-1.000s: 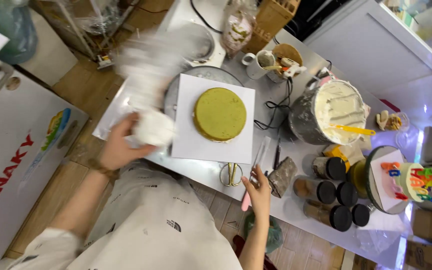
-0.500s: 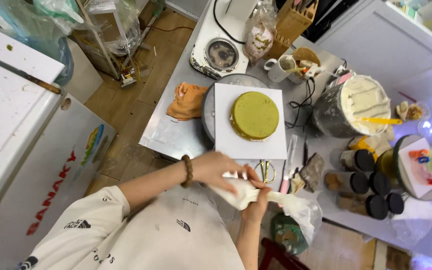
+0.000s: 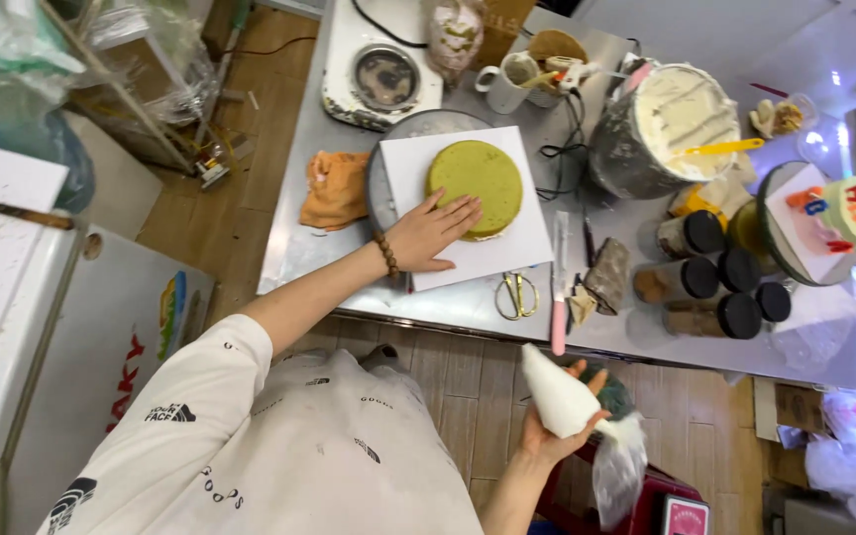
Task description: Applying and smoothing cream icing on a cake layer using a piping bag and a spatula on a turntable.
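Observation:
A round green cake layer (image 3: 476, 184) lies on a white square board (image 3: 507, 248) set on a grey turntable (image 3: 380, 188). My left hand (image 3: 430, 234) rests flat on the board, fingers spread, fingertips touching the cake's near edge. My right hand (image 3: 553, 436) is below the table's front edge, gripping a white cream-filled piping bag (image 3: 559, 394) with its tip pointing up toward the table; loose plastic (image 3: 618, 474) hangs from the bag's end.
An orange cloth (image 3: 337, 188) lies left of the turntable. Scissors (image 3: 515, 293), a pink-handled knife (image 3: 558, 297), dark-lidded jars (image 3: 715, 277), a cream-filled metal bowl (image 3: 664, 127) with yellow spatula, a white mug (image 3: 505, 83) and a decorated cake (image 3: 834, 218) crowd the steel table (image 3: 299, 253).
My hands were together holding the piping bag near my body; now my left hand has reached onto the cake board and my right hand alone holds the bag lower down.

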